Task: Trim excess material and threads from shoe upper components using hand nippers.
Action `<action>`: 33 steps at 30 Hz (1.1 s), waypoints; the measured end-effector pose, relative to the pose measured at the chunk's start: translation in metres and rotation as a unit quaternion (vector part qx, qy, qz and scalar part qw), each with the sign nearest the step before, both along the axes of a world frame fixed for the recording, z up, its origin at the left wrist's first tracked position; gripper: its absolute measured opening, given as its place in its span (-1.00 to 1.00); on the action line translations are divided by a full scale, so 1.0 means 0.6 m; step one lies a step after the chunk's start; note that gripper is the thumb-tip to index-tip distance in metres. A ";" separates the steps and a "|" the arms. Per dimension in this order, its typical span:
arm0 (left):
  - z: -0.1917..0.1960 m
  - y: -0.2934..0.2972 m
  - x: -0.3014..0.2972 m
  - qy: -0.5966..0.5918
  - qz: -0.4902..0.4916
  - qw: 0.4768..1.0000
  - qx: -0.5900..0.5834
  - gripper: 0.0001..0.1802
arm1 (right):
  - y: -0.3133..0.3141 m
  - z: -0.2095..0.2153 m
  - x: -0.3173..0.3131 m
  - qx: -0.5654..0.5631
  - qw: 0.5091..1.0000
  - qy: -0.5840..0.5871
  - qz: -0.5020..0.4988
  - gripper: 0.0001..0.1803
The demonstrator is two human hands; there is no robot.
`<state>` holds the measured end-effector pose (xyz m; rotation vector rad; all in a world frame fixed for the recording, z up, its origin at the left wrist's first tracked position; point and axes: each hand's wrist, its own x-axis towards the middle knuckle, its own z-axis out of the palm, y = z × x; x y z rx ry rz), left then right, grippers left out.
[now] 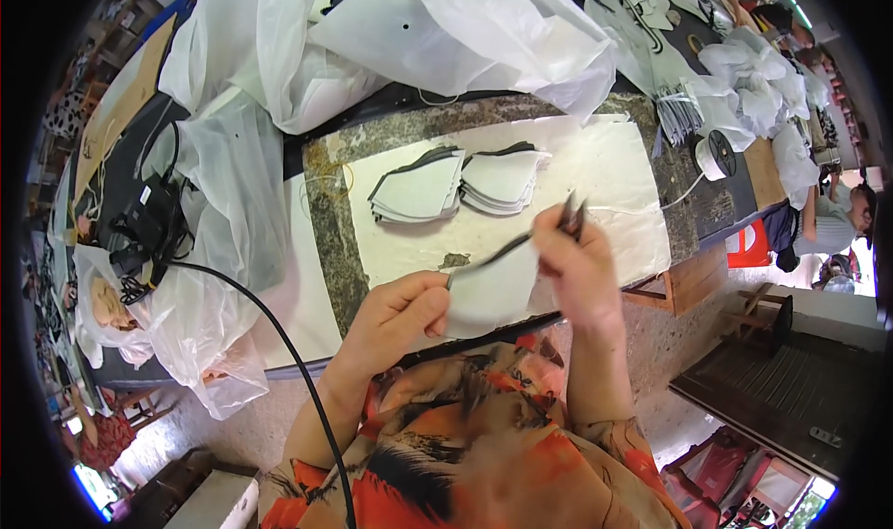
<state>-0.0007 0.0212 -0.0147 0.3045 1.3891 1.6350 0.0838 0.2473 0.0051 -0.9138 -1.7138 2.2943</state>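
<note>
A white, curved cut piece with a black strip along its upper edge is stretched between my hands. Its left end is pinched by the thumb and fingers of my left hand. My right hand, slightly blurred, is closed at the right end and also holds small dark thread snips, tips pointing up and away. Whether the blades touch a thread cannot be made out. Beyond my hands lie two stacks of similar black-edged pieces, a left stack and a right stack, side by side on a white sheet.
A worn board lies under the sheet. Translucent plastic bags cover the far side and left. A black cable hangs at my left. At the right stand a white thread spool and a bundle of grey strips.
</note>
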 end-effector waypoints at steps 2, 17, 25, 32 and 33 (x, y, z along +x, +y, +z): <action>-0.005 -0.009 -0.003 -0.012 0.015 0.999 0.033 -0.73 | 0.039 -0.004 -0.014 -0.012 0.996 0.052 -0.074 -0.89; -0.033 -0.009 0.047 0.558 -0.043 0.807 -0.191 -0.53 | 0.052 -0.044 -0.045 0.346 0.927 -0.073 -0.126 -0.61; -0.032 0.001 0.044 0.534 -0.049 0.826 -0.176 -0.50 | -0.012 -0.050 0.048 0.283 0.946 -0.044 0.152 -0.74; -0.008 0.002 0.015 0.135 -0.007 0.988 -0.074 -0.64 | -0.042 -0.013 0.070 0.276 0.888 0.147 0.337 -0.87; 0.002 0.009 0.012 0.074 -0.005 0.996 -0.045 -0.66 | -0.050 -0.018 0.071 0.291 0.882 0.169 0.331 -0.84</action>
